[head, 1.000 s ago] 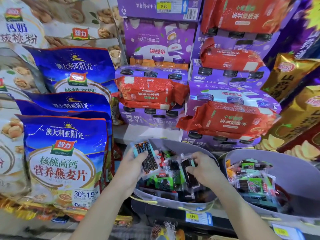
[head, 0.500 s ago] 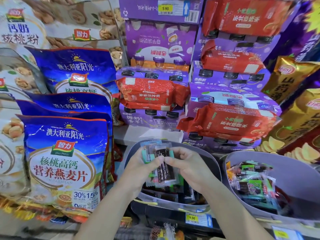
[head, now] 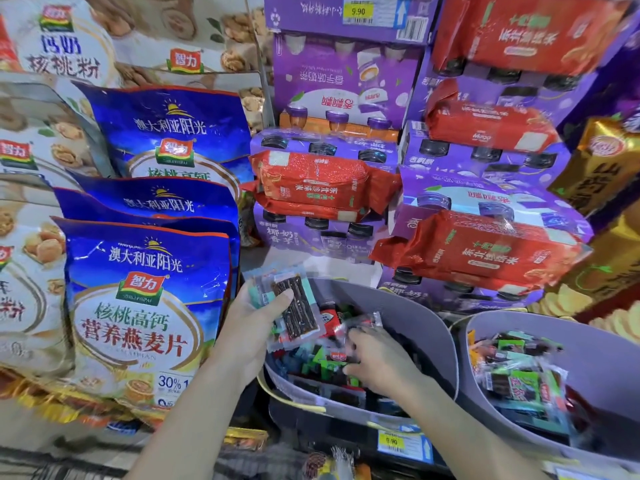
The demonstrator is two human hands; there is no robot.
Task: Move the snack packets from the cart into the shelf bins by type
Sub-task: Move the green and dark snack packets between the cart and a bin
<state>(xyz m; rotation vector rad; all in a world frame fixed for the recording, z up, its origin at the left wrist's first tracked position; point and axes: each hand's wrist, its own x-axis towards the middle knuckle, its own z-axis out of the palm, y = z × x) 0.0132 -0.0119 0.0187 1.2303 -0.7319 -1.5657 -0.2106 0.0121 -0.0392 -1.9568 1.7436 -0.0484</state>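
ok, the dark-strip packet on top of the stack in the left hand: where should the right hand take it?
Pinch the free lower end of the packet. The left hand pins its upper half with the thumb, and the lower end juts out over the grey bin. It lies flat on the stack, so come from the bin side, by the right hand, thumb on top.

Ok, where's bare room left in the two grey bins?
Right bin: bare along its back wall, behind its packets. Left bin: bare only by its back-right wall; loose packets and the right hand crowd the rest.
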